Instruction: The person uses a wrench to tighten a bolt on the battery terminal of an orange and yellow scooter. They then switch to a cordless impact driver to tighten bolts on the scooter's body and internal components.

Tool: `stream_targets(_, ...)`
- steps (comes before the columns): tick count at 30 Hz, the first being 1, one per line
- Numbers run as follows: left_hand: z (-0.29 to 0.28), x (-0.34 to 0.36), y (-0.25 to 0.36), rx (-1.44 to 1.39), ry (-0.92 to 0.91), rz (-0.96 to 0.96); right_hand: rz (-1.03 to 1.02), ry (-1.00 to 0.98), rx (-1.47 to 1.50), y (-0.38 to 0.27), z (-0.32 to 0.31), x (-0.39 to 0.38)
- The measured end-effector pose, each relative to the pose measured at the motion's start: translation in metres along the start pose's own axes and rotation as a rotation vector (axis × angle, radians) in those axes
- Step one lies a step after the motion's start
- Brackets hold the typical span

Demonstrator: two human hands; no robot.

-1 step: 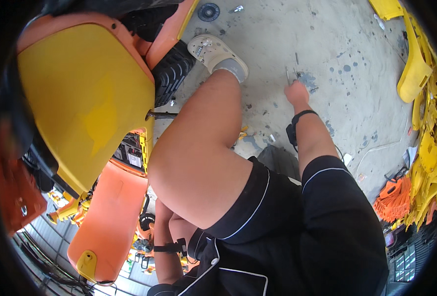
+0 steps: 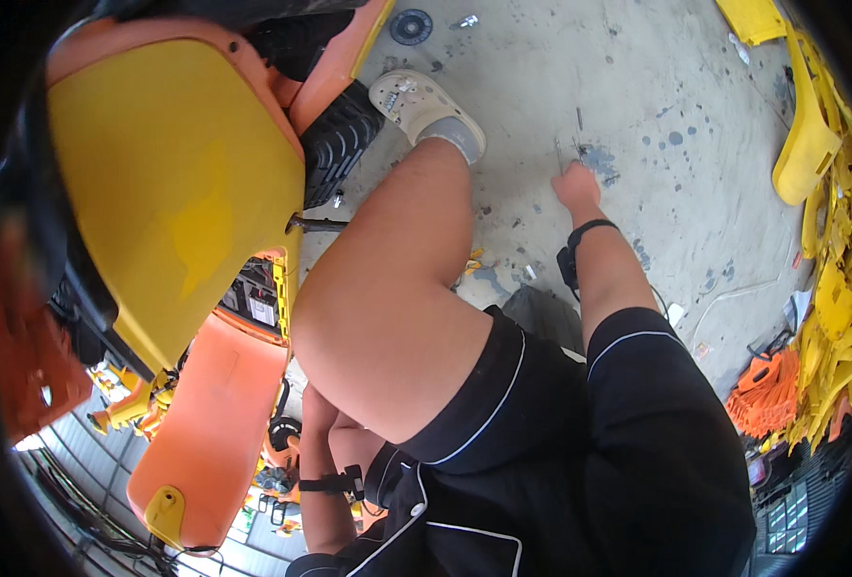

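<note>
My right hand [image 2: 577, 188] is reached far out over the concrete floor, its fingers closed. A thin metal rod-like tool [image 2: 559, 154] sticks out past the fingertips; its exact kind is too small to tell. Close by on the floor lies another slim metal piece [image 2: 580, 117], beside a dark stain. My left hand [image 2: 318, 412] is low at the left, mostly behind my bent leg, so its fingers are hidden. To the left stands a vehicle with a yellow panel [image 2: 147, 173] and a long orange panel [image 2: 210, 423].
A black tyre [image 2: 335, 135] and a dark bar [image 2: 320, 225] jut out beside my leg. On the floor are a round dark disc [image 2: 411, 27] and a small metal part [image 2: 466, 21]. Yellow panels [image 2: 835, 298] and orange parts [image 2: 764, 389] are piled along the right.
The view has shifted slightly. The tool at my right fingertips stands at a slightly different angle; my left arm looks unchanged.
</note>
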State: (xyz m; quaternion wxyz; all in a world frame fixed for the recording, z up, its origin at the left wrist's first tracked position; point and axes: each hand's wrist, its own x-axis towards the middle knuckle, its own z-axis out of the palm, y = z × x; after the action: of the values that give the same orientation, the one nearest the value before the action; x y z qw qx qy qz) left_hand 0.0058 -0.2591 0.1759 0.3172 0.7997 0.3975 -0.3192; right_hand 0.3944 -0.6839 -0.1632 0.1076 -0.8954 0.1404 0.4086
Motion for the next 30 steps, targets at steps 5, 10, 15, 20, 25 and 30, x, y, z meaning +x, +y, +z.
stream_targets(5,0.004,-0.024,0.016,0.002,0.078,-0.034,-0.287,-0.076,-0.144,0.007,0.011,-0.008)
stream_targets(10,-0.029,-0.041,0.019,-0.051,0.273,0.065,-0.459,-0.356,0.023,0.036,0.011,0.012)
stream_targets(15,-0.044,-0.138,-0.067,-0.222,0.826,-0.096,-0.304,-0.668,0.58,-0.028,-0.073,-0.098)
stream_targets(20,0.03,-0.158,-0.179,-0.381,0.671,-0.292,-0.508,-0.559,0.625,-0.065,-0.201,-0.252)
stream_targets(25,0.188,-0.128,-0.186,-0.504,0.65,-0.355,-0.65,-0.837,0.731,-0.081,-0.296,-0.383)
stream_targets(30,0.261,-0.138,-0.077,-0.6,0.479,-0.232,-0.774,-1.114,0.462,-0.127,-0.258,-0.46)
